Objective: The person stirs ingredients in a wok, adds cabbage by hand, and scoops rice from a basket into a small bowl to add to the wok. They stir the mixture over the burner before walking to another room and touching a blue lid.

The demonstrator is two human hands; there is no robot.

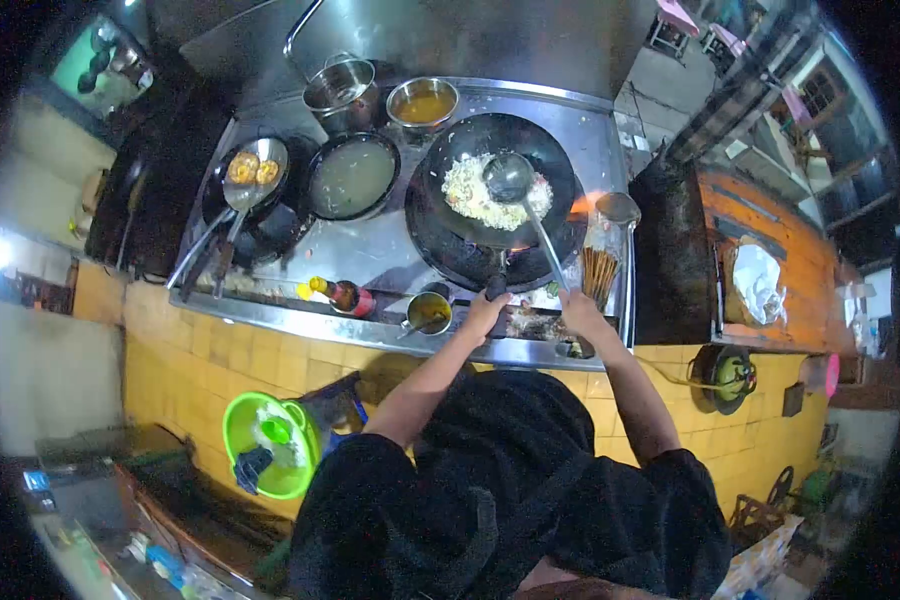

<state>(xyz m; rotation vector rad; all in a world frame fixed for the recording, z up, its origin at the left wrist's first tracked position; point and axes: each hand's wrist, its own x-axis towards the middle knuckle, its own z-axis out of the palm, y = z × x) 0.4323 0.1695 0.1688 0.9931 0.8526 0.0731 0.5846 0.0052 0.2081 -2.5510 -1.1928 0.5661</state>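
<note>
A black wok (560, 215) holding fried rice (470, 195) sits over a burner with orange flame at its right side. My left hand (487, 310) grips the wok's dark handle (497, 285) at the stove's front edge. My right hand (578, 308) holds the long handle of a metal ladle (511, 178), whose bowl rests in the rice. Both arms reach forward from black sleeves.
Left of the wok stand a pan of pale broth (351, 177), a skimmer with fried pieces (254, 170), a steel pot (341, 90) and a bowl of orange sauce (422, 102). A sauce bottle (340, 294), a small cup (429, 312) and a jar of sticks (600, 265) line the steel counter. A green bucket (240, 430) sits on the floor.
</note>
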